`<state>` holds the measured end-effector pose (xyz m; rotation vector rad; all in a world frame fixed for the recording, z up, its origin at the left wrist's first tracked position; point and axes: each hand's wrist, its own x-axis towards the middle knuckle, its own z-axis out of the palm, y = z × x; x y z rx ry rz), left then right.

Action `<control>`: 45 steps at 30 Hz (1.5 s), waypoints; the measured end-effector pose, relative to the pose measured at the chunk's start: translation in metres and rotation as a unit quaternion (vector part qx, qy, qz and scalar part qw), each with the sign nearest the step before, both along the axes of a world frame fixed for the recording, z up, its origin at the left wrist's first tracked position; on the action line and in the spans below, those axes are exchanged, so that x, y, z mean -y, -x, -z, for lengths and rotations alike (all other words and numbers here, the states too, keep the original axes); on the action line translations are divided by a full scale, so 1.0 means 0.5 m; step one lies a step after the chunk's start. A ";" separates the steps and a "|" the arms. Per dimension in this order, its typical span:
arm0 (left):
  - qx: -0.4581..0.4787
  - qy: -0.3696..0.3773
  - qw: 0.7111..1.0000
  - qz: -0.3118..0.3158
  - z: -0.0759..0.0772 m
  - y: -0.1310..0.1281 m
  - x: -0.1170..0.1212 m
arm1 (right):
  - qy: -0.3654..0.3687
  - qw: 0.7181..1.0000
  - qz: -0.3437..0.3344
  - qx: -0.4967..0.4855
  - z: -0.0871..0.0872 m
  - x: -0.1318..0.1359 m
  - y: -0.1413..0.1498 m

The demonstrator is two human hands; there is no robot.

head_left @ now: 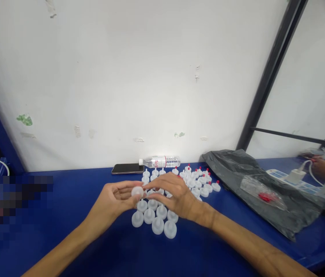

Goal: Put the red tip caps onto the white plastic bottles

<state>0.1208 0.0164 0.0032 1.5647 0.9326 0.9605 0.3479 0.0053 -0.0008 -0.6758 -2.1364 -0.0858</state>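
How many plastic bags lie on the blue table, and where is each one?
2: a dark bag at right, and a clear bag with red pieces, lying on it. The blurred far right may hide more.

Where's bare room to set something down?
Bare blue tabletop: left of the left forearm, nearer than the flat black phone; between both forearms, nearer than the white plastic nozzle caps; between right forearm and dark grey plastic bag. Crowded: caps packed around the right hand. Far left is pixelated.

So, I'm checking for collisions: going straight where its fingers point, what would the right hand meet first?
Probably the translucent white, round plastic cap held in the left hand, though depth is unclear.
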 end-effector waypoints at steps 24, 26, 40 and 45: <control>-0.337 -0.194 0.891 -0.234 0.013 0.116 -0.118 | 0.140 0.947 0.200 0.206 -0.005 -0.090 -0.115; -0.347 -0.208 0.882 -0.242 0.014 0.113 -0.119 | 0.146 0.949 0.188 0.206 -0.008 -0.091 -0.118; -0.255 -0.369 0.891 -0.069 0.026 -0.011 0.011 | 0.163 0.984 0.001 -0.070 -0.037 -0.009 -0.024; -0.240 -0.328 0.908 -0.104 0.021 -0.014 0.013 | 0.159 0.987 0.029 -0.020 -0.046 -0.022 -0.046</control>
